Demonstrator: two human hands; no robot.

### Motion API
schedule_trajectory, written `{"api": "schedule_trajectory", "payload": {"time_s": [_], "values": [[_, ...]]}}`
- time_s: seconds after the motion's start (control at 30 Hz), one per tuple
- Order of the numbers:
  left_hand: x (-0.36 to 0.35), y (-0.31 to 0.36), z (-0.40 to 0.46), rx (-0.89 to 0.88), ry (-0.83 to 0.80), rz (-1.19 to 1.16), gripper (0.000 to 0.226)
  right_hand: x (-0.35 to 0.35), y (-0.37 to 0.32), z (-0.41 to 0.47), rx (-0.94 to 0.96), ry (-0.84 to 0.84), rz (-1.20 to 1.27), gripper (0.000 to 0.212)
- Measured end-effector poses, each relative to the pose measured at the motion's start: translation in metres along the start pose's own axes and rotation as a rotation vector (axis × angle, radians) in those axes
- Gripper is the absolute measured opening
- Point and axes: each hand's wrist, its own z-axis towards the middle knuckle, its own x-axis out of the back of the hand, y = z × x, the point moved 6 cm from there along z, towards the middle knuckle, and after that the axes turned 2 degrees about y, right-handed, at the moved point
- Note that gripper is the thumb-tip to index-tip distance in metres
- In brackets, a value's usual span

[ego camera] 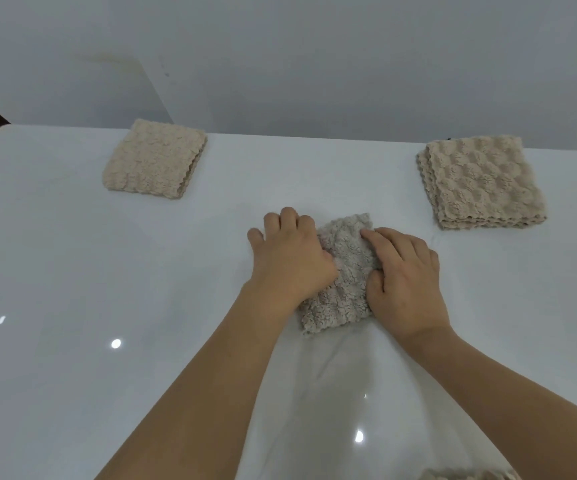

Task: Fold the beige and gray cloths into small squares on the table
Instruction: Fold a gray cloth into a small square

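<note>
A gray cloth point(344, 271), already folded down to a small fluffy rectangle, is pinned flat on the white table point(72, 271) right in the middle, close to the near side. It's pressed from both sides: the left hand point(290, 258) is laid palm-down over its left edge with the fingers curled loosely and the knuckles up, and the right hand point(404, 275) is spread flat over its right edge, fingertips resting on top of the fabric. Nothing is really gripped by either hand as far as can be seen, it's more of a pressing-down thing, though whether any edge is pinched under the palms can't be told.

At the far left a folded beige cloth point(155, 159) is parked as a neat square. At the far right a stack of beige cloths point(481, 183) with a bumpy texture is seen, several layers thick. Both are well apart from the hands. A bit of another cloth point(470, 474) is barely caught at the bottom edge.
</note>
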Motion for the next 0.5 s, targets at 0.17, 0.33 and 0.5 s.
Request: {"api": "schedule_trajectory", "payload": {"time_s": [0.17,0.33,0.5], "values": [[0.010,0.015,0.007,-0.071,-0.157,0.020,0.037,0.002,0.003,0.000,-0.109,0.078,-0.051,0.054],[0.005,-0.008,0.001,0.168,-0.365,-0.511,0.030,0.002,0.009,-0.002,-0.178,0.081,-0.061,0.023],[0.019,-0.022,-0.023,0.173,-0.160,-0.768,0.034,0.002,0.007,0.001,-0.052,-0.025,0.192,0.039]]}}
